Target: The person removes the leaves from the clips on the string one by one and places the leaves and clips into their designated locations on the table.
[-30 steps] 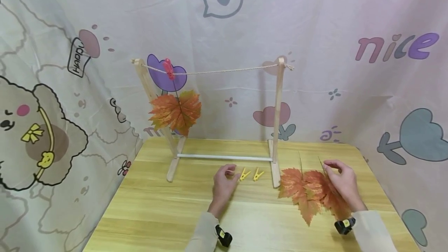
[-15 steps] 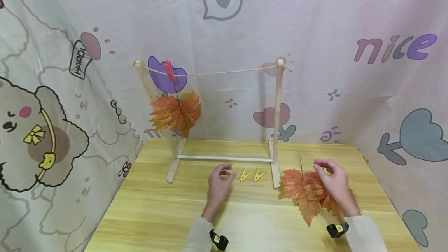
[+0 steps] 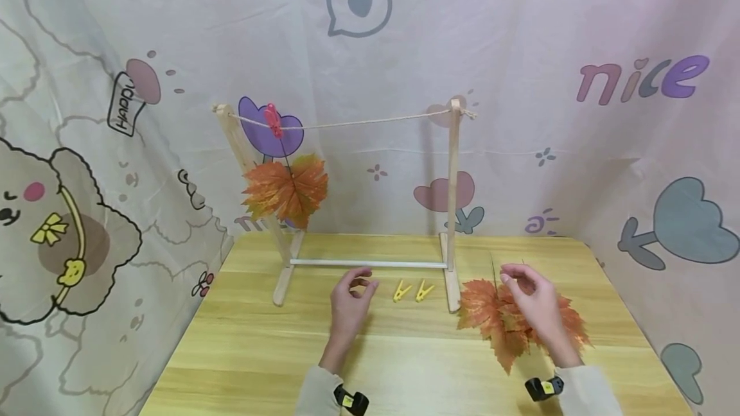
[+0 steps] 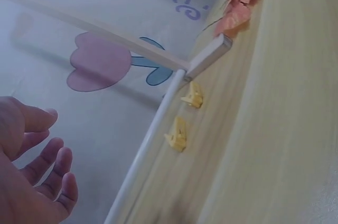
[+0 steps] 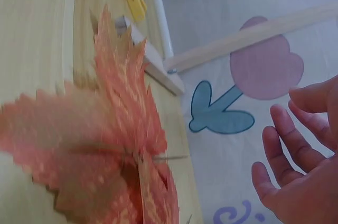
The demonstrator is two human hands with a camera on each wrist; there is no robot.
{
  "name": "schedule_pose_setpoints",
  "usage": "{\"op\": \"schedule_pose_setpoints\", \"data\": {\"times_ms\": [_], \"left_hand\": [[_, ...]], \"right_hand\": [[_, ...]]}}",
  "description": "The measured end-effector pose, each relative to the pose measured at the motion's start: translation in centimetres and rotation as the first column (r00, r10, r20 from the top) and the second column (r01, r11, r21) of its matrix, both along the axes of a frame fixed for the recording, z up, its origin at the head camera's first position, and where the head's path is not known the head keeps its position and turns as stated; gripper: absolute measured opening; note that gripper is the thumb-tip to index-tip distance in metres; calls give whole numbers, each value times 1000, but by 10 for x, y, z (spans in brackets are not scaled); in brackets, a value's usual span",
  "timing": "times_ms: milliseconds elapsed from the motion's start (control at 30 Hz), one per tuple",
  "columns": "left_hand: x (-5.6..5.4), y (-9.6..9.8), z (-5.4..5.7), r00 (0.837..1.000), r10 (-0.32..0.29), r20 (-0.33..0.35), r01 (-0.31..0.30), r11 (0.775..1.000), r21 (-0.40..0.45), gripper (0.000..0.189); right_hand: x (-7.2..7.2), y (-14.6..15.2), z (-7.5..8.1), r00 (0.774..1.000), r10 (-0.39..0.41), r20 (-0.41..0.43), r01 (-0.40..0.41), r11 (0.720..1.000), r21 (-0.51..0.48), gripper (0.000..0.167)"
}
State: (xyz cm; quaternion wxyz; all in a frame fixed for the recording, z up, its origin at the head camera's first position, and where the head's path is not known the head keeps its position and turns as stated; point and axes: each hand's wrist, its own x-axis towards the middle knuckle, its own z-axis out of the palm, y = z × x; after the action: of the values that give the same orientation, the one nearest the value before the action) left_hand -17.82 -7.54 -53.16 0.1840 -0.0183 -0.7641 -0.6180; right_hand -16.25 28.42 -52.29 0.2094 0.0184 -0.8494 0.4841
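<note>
My left hand (image 3: 349, 303) hovers over the table left of two yellow clothespins (image 3: 400, 291), fingers loosely bent and holding nothing. In the left wrist view that hand (image 4: 37, 168) is apart from both pins. Above the orange-red artificial maple leaves (image 3: 482, 307) on the right, my right hand (image 3: 534, 300) hangs relaxed and holds nothing. It covers part of them in the head view, and their thin stems point to the back. The right wrist view has the leaves (image 5: 119, 102) to one side of the loosely spread fingers (image 5: 288, 129).
A wooden rack (image 3: 453, 185) with a rope (image 3: 364, 122) strung between its posts stands at the back of the table (image 3: 393, 364). A pink clothespin (image 3: 273, 121) on the rope holds an orange leaf (image 3: 287, 188) by its stem. A printed curtain (image 3: 370, 69) hangs behind.
My left hand has drawn left, away from the yellow clothespins. My right hand has shifted left from a leaf stem, over the leaves. The leaves and clothespins stay in place.
</note>
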Motion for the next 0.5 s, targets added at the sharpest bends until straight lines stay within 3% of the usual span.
{"op": "schedule_pose_setpoints", "data": {"times_ms": [67, 133, 200, 367, 500], "left_hand": [[4, 1, 10, 1000, 5, 10, -5, 1000, 2, 27], [7, -1, 13, 1000, -6, 2, 6, 1000, 12, 26], [14, -1, 24, 1000, -13, -2, 14, 1000, 27, 26], [25, -7, 43, 1000, -11, -25, 12, 999, 47, 24], [17, -17, 30, 999, 17, -32, -16, 999, 47, 25]], "right_hand": [[1, -4, 1, 1000, 6, -7, -6, 1000, -10, 21], [4, -10, 5, 1000, 23, -17, -24, 999, -37, 20], [8, -17, 12, 999, 39, -27, -40, 998, -52, 20], [10, -30, 13, 997, 61, -40, -65, 992, -108, 21], [8, -41, 10, 996, 86, -35, -91, 978, -185, 22]]}}
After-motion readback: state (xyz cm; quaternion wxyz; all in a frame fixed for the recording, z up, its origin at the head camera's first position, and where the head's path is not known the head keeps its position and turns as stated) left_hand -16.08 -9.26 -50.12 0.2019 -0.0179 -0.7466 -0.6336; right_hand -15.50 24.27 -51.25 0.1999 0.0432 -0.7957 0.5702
